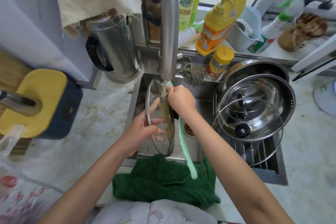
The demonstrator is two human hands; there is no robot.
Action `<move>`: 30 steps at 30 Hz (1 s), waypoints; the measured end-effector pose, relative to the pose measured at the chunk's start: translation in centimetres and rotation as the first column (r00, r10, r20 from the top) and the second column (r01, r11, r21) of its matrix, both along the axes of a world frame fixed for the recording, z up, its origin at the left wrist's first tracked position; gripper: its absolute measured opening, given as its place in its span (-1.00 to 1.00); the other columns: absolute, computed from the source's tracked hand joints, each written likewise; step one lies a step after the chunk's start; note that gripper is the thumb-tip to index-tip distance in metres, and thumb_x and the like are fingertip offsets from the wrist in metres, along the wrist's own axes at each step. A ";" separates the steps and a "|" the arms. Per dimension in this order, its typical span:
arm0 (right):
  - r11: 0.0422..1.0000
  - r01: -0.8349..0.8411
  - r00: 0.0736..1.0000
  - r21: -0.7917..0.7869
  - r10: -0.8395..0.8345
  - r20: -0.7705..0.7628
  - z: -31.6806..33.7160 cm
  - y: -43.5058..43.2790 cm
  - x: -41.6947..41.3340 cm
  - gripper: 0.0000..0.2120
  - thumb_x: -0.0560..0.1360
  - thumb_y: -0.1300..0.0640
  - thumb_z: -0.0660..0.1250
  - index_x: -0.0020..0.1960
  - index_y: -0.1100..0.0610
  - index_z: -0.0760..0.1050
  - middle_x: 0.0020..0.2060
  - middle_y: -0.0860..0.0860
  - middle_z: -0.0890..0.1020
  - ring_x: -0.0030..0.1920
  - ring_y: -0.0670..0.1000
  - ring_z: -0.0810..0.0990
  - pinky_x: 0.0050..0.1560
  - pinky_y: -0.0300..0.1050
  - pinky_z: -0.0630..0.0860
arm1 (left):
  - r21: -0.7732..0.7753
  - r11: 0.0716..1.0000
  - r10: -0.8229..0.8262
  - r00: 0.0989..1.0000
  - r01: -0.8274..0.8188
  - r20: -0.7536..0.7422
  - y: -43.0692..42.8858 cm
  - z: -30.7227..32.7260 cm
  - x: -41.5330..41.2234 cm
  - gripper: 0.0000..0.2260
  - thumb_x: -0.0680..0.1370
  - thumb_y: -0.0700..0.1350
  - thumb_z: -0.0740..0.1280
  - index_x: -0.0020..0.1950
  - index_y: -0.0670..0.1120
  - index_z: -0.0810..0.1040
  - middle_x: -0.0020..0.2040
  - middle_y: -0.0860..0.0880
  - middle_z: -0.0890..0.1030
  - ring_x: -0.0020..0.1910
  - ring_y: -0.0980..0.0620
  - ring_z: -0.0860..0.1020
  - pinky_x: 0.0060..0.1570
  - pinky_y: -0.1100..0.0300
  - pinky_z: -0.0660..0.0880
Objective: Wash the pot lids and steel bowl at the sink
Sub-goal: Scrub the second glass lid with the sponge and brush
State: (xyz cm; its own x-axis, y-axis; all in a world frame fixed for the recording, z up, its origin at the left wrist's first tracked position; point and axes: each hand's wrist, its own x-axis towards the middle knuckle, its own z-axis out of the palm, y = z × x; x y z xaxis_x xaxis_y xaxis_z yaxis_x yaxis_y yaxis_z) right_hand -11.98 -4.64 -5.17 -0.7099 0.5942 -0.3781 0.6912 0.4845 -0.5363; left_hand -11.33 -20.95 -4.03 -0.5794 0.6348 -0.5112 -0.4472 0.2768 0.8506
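left hand (pixel 143 131) grips the near rim of a glass lid (pixel 154 94), thumb on the near face and fingers showing through the glass from behind. the lid stands on edge in the left part of the sink (pixel 135 107), center frame, rim close to the sink's left wall and its lower edge near the front wall. right hand (pixel 180 98) is fisted round the top of a green-handled brush (pixel 185 147), just under the faucet (pixel 170 23) spout. the brush's dark head is blurred against the lid's right face; the handle runs down past the front edge and over a green towel (pixel 163 180) draped there. open basin floor and the drain (pixel 189 129) show only between the held lid and the rack – tight room.

right of center, a wire drain rack (pixel 254 154) fills the right part of the sink. on it sits the steel bowl (pixel 285 100), tilted toward the camera, with a second glass lid (pixel 261 87) lying inside it. a third lid (pixel 242 130) with a black knob leans over the bowl's front, its lower rim on the rack. another steel pot (pixel 254 66) sits behind the bowl, touching it.

upper center, the back ledge is crowded – yellow detergent bottle (pixel 218 23), green bottle (pixel 190 0), yellow-capped jar (pixel 220 63), a rag (pixel 193 74) at the faucet base. upper left of the sink stands a steel kettle (pixel 116 49). far left on the counter is a yellow and navy knife block (pixel 41 103).
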 end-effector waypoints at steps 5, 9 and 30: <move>0.987 -0.152 0.982 0.047 0.156 -0.106 1.7 -3.2 5.2 -0.58 0.66 -0.05 -0.01 0.00 0.15 0.55 -0.16 0.13 0.62 -0.13 0.18 0.58 -0.11 0.01 0.50 | 0.012 1.000 -0.024 1.000 0.024 -0.008 -1.3 0.4 -0.9 -0.23 0.47 -0.50 0.22 0.53 0.12 0.18 0.25 -0.10 0.59 0.05 -0.09 0.66 -0.14 0.10 0.61; 0.994 0.069 0.998 -0.087 -0.070 -0.005 0.6 0.2 1.1 -0.55 0.65 -0.07 0.02 0.08 0.24 0.54 -0.03 0.18 0.62 0.02 0.20 0.57 -0.03 -0.01 0.42 | -0.024 0.986 -0.169 0.974 0.167 -0.153 -0.5 1.8 0.3 -0.24 0.48 -0.49 0.23 0.46 0.22 0.19 0.33 0.27 0.39 0.25 0.19 0.51 0.06 0.09 0.59; 0.998 0.022 0.986 -0.057 -0.031 -0.162 0.5 -1.2 2.6 -0.55 0.65 -0.07 0.04 -0.30 0.09 0.46 -0.33 0.07 0.57 -0.20 0.15 0.57 -0.30 -0.09 0.35 | -0.027 0.990 -0.136 0.990 0.135 -0.039 -0.4 0.9 0.4 -0.23 0.49 -0.51 0.21 0.53 0.12 0.15 0.13 -0.03 0.58 -0.05 -0.02 0.68 -0.17 0.17 0.61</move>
